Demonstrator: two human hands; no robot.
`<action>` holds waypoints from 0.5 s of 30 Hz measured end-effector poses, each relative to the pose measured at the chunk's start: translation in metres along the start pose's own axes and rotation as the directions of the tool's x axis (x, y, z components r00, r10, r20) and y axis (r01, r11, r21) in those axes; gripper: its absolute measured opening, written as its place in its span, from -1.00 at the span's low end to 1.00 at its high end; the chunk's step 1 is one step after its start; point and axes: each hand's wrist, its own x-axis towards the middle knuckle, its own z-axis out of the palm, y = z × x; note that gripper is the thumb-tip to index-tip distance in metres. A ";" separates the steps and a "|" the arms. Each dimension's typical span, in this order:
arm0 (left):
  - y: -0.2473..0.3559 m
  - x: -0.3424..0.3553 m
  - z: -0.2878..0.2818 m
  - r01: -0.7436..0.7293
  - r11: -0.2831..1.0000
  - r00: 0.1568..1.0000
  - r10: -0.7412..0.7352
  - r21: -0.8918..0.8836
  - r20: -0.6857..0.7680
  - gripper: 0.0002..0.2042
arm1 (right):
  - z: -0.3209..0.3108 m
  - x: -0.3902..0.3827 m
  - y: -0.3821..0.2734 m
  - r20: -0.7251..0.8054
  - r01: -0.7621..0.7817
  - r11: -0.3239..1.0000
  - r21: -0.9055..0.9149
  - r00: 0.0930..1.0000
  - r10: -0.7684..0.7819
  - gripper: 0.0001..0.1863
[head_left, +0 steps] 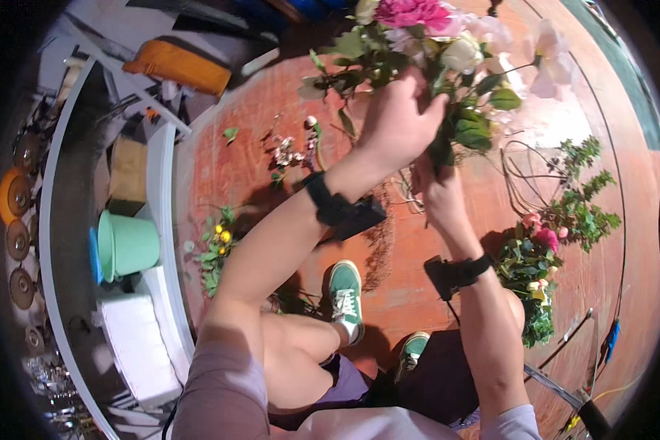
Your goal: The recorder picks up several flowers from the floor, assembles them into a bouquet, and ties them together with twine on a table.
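A full bouquet (pixel 462 55) of pink, white and pale flowers with green leaves is held up at the top of the head view. My right hand (pixel 444 194) is closed around its stems, low on the bunch. Just above and to the left, my left hand (pixel 400 121) curls in at the bouquet's side, among the leaves. Its thumb points up to the right, and leaves partly hide its fingers. Dark bands with small boxes circle both wrists.
Loose blossoms (pixel 290 150), yellow flowers (pixel 220 238) and dried brown sprigs (pixel 380 246) lie on the reddish floor (pixel 264 220). Right are green sprays (pixel 587 191), a pink-flowered bunch (pixel 532 257) and scissors-like blades (pixel 590 359). Left stands a mint bucket (pixel 128 244).
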 end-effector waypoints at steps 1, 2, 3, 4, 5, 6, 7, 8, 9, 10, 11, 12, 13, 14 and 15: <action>0.003 -0.007 -0.005 0.056 0.993 0.998 -0.055 0.103 -0.016 -0.80 | 0.002 0.001 0.006 0.022 0.014 0.999 -0.045 1.000 -0.013 -0.75; -0.002 -0.006 -0.007 -0.017 0.993 1.000 0.020 0.119 -0.017 -0.81 | 0.010 -0.001 0.004 0.006 0.037 0.993 0.116 0.999 -0.038 -0.82; -0.006 -0.008 -0.011 0.003 0.984 1.000 -0.004 0.176 0.006 -0.81 | 0.013 -0.002 0.000 0.014 -0.011 0.994 0.111 1.000 0.009 -0.86; -0.011 -0.009 -0.014 0.022 0.973 0.999 -0.030 0.232 0.030 -0.81 | 0.016 -0.002 -0.006 0.020 -0.058 0.993 0.105 0.998 0.057 -0.89; -0.018 -0.008 -0.010 0.026 0.973 0.999 -0.033 0.229 0.024 -0.81 | 0.013 -0.001 -0.004 0.024 -0.061 0.993 0.099 0.998 0.059 -0.89; -0.029 -0.008 -0.008 0.005 0.996 1.000 -0.008 0.094 0.024 -0.80 | 0.012 0.002 0.000 0.023 -0.063 0.994 0.091 0.998 0.061 -0.89; -0.040 -0.009 -0.007 -0.017 0.999 1.000 0.018 -0.043 0.021 -0.78 | 0.013 0.004 0.003 0.020 -0.066 0.994 0.082 0.998 0.064 -0.89; -0.040 -0.011 -0.008 -0.006 0.999 1.000 0.007 -0.047 0.023 -0.78 | 0.011 0.004 0.007 0.018 -0.078 0.994 0.080 0.997 0.076 -0.89; -0.040 -0.012 -0.010 0.004 1.000 0.998 -0.005 0.020 0.059 -0.78 | 0.010 0.004 0.010 -0.003 -0.051 0.998 0.026 0.999 0.052 -0.87; -0.041 -0.014 -0.012 0.011 0.996 0.995 -0.019 0.085 0.097 -0.78 | 0.008 0.004 0.013 -0.024 -0.027 0.999 -0.028 0.999 0.026 -0.84; -0.049 -0.011 -0.016 -0.010 0.991 0.988 -0.010 0.130 0.151 -0.76 | 0.010 0.005 0.013 -0.062 0.001 0.997 -0.073 0.998 -0.006 -0.66; -0.053 -0.003 -0.020 0.003 0.985 0.965 0.043 -0.173 0.258 -0.75 | 0.010 0.006 0.011 -0.070 -0.013 0.997 -0.076 0.998 0.008 -0.66; -0.058 0.005 -0.032 0.019 0.979 0.940 0.053 -0.205 0.337 -0.77 | 0.007 0.008 0.006 -0.075 -0.048 0.996 -0.077 0.996 0.042 -0.57; -0.058 0.010 -0.049 0.038 0.970 0.907 0.067 -0.240 0.416 -0.79 | 0.004 0.006 -0.001 -0.085 -0.084 0.993 -0.080 0.993 0.078 -0.48; -0.057 0.010 -0.072 0.101 0.967 0.938 -0.016 -0.232 0.345 -0.80 | 0.008 0.003 -0.010 -0.149 -0.115 0.992 -0.054 0.983 0.106 -0.36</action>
